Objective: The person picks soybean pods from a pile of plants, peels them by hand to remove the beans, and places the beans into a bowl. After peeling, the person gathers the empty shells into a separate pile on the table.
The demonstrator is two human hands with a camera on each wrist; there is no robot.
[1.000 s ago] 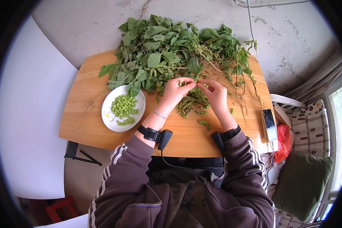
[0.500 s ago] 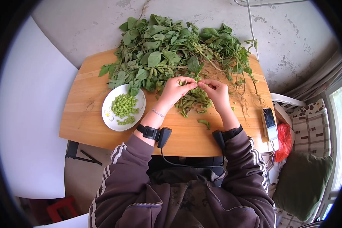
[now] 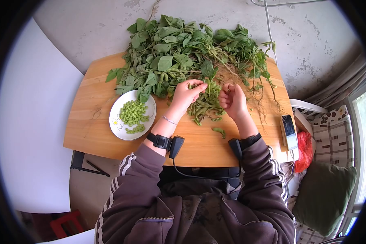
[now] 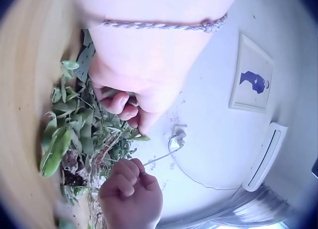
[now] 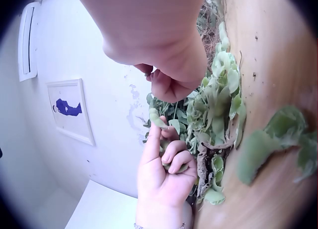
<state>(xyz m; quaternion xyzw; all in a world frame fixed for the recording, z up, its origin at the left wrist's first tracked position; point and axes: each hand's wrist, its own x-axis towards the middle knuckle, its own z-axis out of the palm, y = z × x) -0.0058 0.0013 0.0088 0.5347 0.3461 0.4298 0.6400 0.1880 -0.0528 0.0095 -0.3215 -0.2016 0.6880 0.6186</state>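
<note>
My left hand [image 3: 185,96] pinches a green bean pod [image 5: 156,118] between thumb and index finger. More pods [image 5: 181,168] sit under its curled fingers in the right wrist view. A short distance to the right, my right hand [image 3: 234,101] has its fingers curled in and the thumb against the index finger; I cannot tell whether a small bit is pinched there. Below and between the hands lies a heap of opened pods [image 3: 206,106]. To the left, a white plate [image 3: 114,129] bears shelled green beans [image 3: 132,113].
Leafy bean plants [image 3: 166,53] cover the table's [image 3: 89,97] far side, with stems and roots trailing at right. A loose pod [image 3: 218,131] lies nearer the front edge. On the right edge stands a phone [image 3: 288,130] with a cable.
The fingertips of both hands met over the heap earlier. Now they are apart: the right hand has moved right and curled its fingers, the left slightly left with the pod.
</note>
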